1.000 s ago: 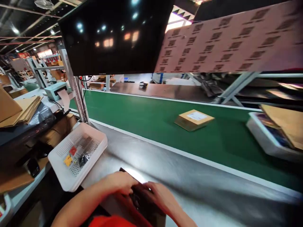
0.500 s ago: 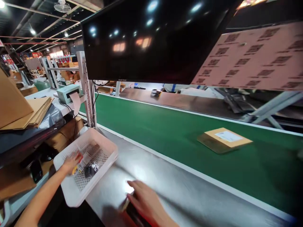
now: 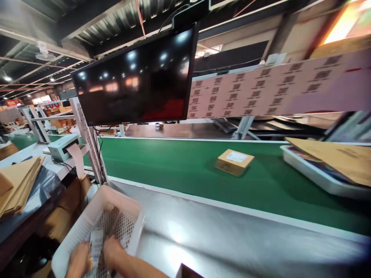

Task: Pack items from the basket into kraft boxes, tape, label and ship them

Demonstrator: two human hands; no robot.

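Both my hands reach into a white perforated plastic basket (image 3: 130,206) at the lower left. My left hand (image 3: 79,256) is closed at the left edge of a clear plastic packet with a pale label (image 3: 96,241), and a bit of yellow shows beside its fingers. Just right of the packet is my right hand (image 3: 113,250), its fingers curled down; what they hold, if anything, is hidden and blurred. More clear wrapping lies on the basket floor. At the bottom edge, the corner of a brown cardboard box (image 3: 188,272) rests on the metal table.
Beyond the metal table (image 3: 162,208) runs a green conveyor belt (image 3: 162,162). On it are a labelled carton (image 3: 234,162) and a white tray (image 3: 313,175) topped with brown mailers. A monitor (image 3: 136,85) hangs above. A label printer (image 3: 63,146) and flat cardboard (image 3: 21,181) are at left.
My right hand has left the brown box near the table's front and moved left into the basket. The view has swung right, bringing the white tray into sight. The carton sits on the belt.
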